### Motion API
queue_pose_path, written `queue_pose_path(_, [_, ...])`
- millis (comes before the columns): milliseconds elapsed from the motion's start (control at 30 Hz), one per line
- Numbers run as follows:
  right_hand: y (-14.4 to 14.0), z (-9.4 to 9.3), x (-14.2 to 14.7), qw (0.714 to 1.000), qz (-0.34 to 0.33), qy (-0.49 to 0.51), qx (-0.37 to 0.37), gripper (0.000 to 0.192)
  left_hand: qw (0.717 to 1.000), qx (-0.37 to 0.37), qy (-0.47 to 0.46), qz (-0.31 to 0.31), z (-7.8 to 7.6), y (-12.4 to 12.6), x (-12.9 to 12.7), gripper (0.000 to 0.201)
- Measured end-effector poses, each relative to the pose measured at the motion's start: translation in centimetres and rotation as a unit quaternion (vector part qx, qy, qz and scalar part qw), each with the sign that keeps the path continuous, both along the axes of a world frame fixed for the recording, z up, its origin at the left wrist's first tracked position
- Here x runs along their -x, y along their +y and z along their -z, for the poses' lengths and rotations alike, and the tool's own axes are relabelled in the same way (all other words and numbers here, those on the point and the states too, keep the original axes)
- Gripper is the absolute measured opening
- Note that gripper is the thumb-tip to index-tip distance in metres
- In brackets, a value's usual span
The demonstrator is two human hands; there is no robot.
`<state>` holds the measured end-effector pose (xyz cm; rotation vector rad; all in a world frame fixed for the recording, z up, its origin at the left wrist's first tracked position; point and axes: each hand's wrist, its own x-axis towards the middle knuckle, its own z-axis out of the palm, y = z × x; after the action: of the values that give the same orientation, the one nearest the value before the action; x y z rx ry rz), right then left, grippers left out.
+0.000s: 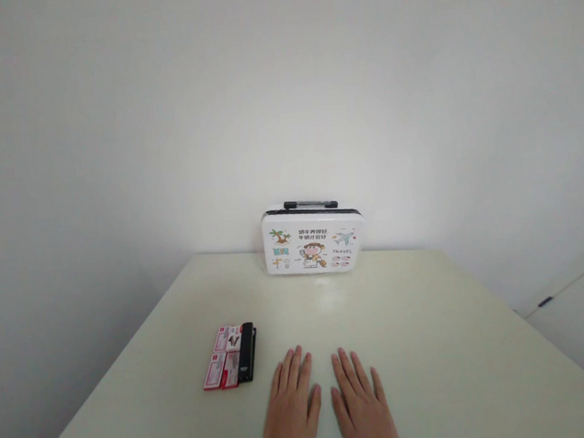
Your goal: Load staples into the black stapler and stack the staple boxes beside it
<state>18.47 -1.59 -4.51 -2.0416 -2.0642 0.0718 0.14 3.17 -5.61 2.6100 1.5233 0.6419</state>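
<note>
My left hand lies palm down on the pale table, fingers stretched out, holding nothing. Beside it, also flat and empty, rests my right hand with its fingers a little apart. A black stapler lies left of my left hand, close to its fingertips but not touched. Against the stapler's left side sit several small red and white staple boxes, laid together in a block.
At the back of the table a white case with cartoon travel pictures and a black handle stands on its long edge, near the white wall. The table's side edges run toward me on the left and right.
</note>
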Motion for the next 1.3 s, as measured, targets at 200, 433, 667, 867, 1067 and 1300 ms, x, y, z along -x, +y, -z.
queue_pose_path(200, [0.06, 0.38, 0.00, 1.000, 0.009, 0.007, -0.013, 0.059, 1.000, -0.004, -0.020, -0.002, 0.18, 0.02, -0.06, 0.063])
queue_pose_path(433, [-0.05, 0.13, -0.03, 1.000, 0.008, 0.006, -0.013, 0.060, 1.000, 0.002, -0.018, 0.000, 0.01, -0.12, -0.04, 0.063])
queue_pose_path(667, [-0.05, -0.01, -0.02, 1.000, 0.006, 0.004, -0.004, 0.059, 1.000, -0.009, -0.023, 0.004, -0.11, -0.06, -0.09, 0.063])
queue_pose_path(867, [-0.05, 0.02, -0.08, 1.000, 0.005, 0.007, -0.012, 0.059, 1.000, -0.005, -0.018, 0.003, 0.00, -0.04, -0.03, 0.062])
queue_pose_path(1067, [-0.07, 0.20, -0.10, 1.000, 0.004, 0.004, -0.018, 0.059, 1.000, -0.008, -0.027, 0.004, 0.04, -0.05, -0.01, 0.063])
queue_pose_path(1300, [0.05, 0.26, -0.15, 1.000, 0.004, 0.001, -0.015, 0.059, 1.000, -0.001, -0.016, 0.001, -0.04, -0.09, -0.03, 0.062])
